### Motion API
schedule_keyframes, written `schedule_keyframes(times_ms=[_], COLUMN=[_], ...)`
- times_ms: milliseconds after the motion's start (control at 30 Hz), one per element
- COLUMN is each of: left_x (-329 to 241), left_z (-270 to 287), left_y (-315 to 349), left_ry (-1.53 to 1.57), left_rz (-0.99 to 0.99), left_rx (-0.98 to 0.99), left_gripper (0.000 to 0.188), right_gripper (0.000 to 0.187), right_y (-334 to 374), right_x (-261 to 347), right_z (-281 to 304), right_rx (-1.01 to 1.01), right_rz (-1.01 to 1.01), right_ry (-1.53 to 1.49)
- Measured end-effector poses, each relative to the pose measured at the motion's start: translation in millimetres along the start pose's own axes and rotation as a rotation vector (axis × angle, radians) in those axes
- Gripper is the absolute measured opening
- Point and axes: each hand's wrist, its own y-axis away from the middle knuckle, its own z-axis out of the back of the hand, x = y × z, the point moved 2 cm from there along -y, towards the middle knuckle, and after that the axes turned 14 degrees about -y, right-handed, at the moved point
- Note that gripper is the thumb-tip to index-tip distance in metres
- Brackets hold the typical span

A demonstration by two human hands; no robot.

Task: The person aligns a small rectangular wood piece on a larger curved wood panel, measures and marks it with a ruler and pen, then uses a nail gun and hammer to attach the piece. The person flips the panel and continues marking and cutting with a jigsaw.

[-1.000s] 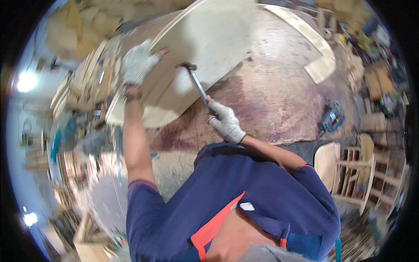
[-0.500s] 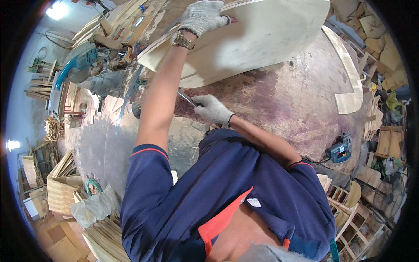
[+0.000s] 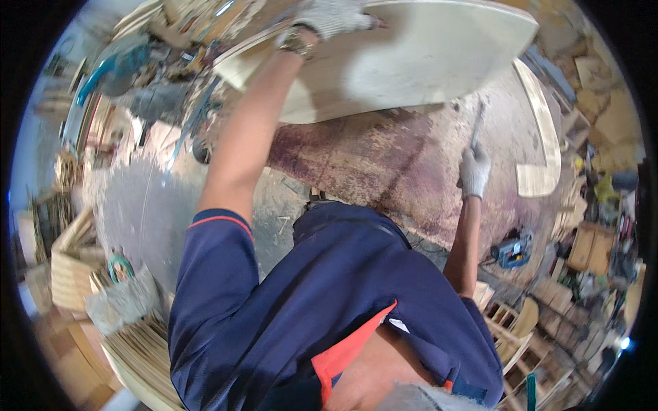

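Note:
A large pale wooden panel (image 3: pixel 411 61) with a curved lower edge is tilted up at the far side of the worktable (image 3: pixel 356 147). My left hand (image 3: pixel 332 19), in a whitish knit glove, grips the panel's upper edge; a bare reddish fingertip shows against the face. Out to the right, my gloved right hand (image 3: pixel 474 171) is closed around a slim grey metal tool (image 3: pixel 478 127), which points away from me toward the panel's lower right corner without touching it. Motion blur hides the tool's exact kind.
An L-shaped pale wooden piece (image 3: pixel 538 130) lies along the table's right side. Nearer sits a blue-grey jigsaw (image 3: pixel 513 250). At left are a teal power tool (image 3: pixel 113 72) and a bag (image 3: pixel 123 301) beside stacked wood strips. Wooden offcuts crowd the right.
My right hand has swung from below the panel's left part out to the right, carrying the metal tool, which now points away from me. My left hand stays on the panel's edge.

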Motion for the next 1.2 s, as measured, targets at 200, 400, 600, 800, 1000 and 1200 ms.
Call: schedule_keyframes(times_ms=[200,400,600,800,1000,1200], left_x=[-12,-28,-36,-44,-52,-75], left_z=[-2,5,5,-3,-1,17], left_y=[2,12,18,15,17,61], left_ry=[0.173,0.14,0.166,0.206,0.245,0.384], left_rz=[0.157,0.241,0.223,0.244,0.257,0.171], left_rx=[-0.042,0.024,-0.046,-0.116,-0.132,-0.293], left_gripper=[0.072,0.058,0.055,0.051,0.036,0.022], right_gripper=[0.035,0.047,0.045,0.042,0.052,0.027], right_y=[68,148,170,186,200,189], right_x=[-40,-22,-5,59,-54,-82], right_z=[-59,-169,-316,-395,-336,-207], right_rx=[0.458,1.156,1.263,1.068,0.909,0.69], right_rz=[-0.429,-0.405,0.241,0.281,0.013,-0.233], right_ry=[-0.005,0.074,-0.493,0.425,-0.198,0.14])
